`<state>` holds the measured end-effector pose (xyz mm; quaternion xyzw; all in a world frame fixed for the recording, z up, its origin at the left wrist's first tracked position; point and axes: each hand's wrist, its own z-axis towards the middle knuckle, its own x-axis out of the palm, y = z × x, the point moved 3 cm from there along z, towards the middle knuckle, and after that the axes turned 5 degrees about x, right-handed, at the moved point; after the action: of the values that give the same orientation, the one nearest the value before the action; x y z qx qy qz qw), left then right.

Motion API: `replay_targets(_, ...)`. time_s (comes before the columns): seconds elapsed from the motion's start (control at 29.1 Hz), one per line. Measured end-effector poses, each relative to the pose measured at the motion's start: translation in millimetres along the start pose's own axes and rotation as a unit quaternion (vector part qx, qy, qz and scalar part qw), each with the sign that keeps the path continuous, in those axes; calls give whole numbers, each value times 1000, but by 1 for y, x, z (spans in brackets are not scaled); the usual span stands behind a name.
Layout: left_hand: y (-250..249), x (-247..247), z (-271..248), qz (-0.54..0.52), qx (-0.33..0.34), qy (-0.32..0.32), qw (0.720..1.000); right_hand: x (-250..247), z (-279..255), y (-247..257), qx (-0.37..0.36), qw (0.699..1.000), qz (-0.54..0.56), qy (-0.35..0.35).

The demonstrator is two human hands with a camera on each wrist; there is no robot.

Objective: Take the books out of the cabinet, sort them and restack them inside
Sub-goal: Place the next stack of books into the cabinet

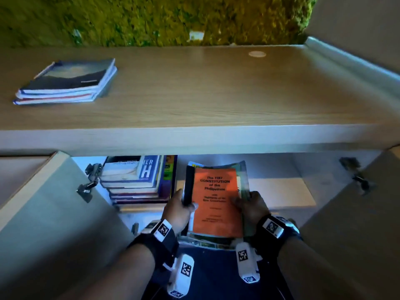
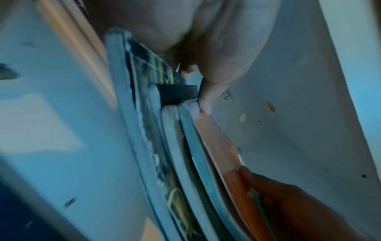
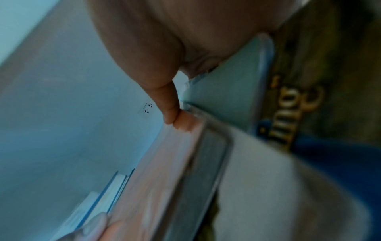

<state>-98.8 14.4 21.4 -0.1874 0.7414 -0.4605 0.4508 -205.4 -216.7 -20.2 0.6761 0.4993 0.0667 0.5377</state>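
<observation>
A bundle of books topped by an orange booklet [image 1: 214,202] sits in the open cabinet's mouth, held from both sides. My left hand [image 1: 179,210] grips its left edge, thumb on top by the black spine. My right hand [image 1: 251,205] grips its right edge, thumb on the orange cover. The left wrist view shows the bundle's stacked edges [image 2: 185,146] with my left thumb on the orange cover [image 2: 218,146]. In the right wrist view my right thumb presses the orange cover [image 3: 164,163]. A second pile of books [image 1: 136,180] remains inside at the left.
Three thin books [image 1: 67,83] lie stacked on the wooden cabinet top [image 1: 216,94] at the left. Both cabinet doors stand open, left door [image 1: 43,202] and right door [image 1: 357,202]. The shelf floor [image 1: 292,191] to the right of the bundle is bare white.
</observation>
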Motion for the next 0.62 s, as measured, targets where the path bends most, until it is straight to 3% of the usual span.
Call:
replay_targets(0.14, 7, 6, 58, 58, 36, -4, 998, 21, 58, 19, -24, 999, 22, -23)
replay_targets(0.31, 21, 22, 100, 79, 54, 4, 995, 34, 110, 37, -48, 996, -35, -59)
replay_targets(0.48, 37, 40, 117, 134, 72, 5, 988, 62, 180, 19, -49, 996, -78, -5)
replay_targets(0.62, 61, 58, 113, 285, 121, 14, 951, 73, 183, 12, -70, 980, -187, 24)
